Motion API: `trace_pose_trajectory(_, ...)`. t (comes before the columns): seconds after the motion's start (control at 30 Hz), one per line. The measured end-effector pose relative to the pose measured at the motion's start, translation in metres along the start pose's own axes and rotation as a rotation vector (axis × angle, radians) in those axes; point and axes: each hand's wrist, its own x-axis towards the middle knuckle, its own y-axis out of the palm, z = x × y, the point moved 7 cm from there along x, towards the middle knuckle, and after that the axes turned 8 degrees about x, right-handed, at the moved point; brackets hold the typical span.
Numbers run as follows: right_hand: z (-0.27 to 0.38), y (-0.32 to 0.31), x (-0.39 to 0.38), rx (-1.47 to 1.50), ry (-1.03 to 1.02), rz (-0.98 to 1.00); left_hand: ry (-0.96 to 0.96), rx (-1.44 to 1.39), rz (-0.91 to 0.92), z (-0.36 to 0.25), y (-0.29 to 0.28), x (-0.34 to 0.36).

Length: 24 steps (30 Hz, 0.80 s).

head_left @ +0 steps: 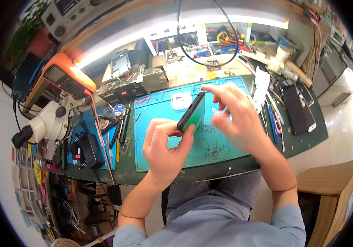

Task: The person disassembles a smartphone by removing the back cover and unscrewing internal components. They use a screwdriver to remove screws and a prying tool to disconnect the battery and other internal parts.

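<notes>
The left hand [162, 146] grasps the phone [191, 111] by its near end above the mat [156, 109], edge up, likely to suit the right hand [239, 121], whose grip I can't tell. A tray [181, 106] sits near the mat's far edge, probably corralling small parts.

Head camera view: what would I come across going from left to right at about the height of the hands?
White microscope, black box-shaped device, yellow-handled tool, left hand, the phone-like device it holds, right hand, blue-handled tool, dark flat panel.
</notes>
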Motion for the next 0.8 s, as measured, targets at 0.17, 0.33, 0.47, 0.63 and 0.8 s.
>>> trace_pose_trajectory(0.17,0.032,0.025,-0.008,-0.032,-0.308,-0.026,-0.27,-0.28,0.063,0.019,0.004,-0.007)
trace_pose_trajectory(0.33,0.028,0.035,-0.009,0.134,-0.27,-0.007,-0.332,-0.363,0.367,0.005,-0.015,0.006)
trace_pose_trajectory(0.47,0.036,0.039,-0.011,0.15,-0.308,-0.031,-0.319,-0.248,0.533,-0.004,-0.032,0.02)
trace_pose_trajectory(0.63,0.045,0.04,-0.011,0.037,-0.373,-0.043,-0.361,-0.177,0.645,-0.006,-0.037,0.027)
trace_pose_trajectory(0.8,0.051,0.043,-0.015,0.014,-0.408,-0.059,-0.539,-0.227,0.767,-0.003,-0.035,0.031)
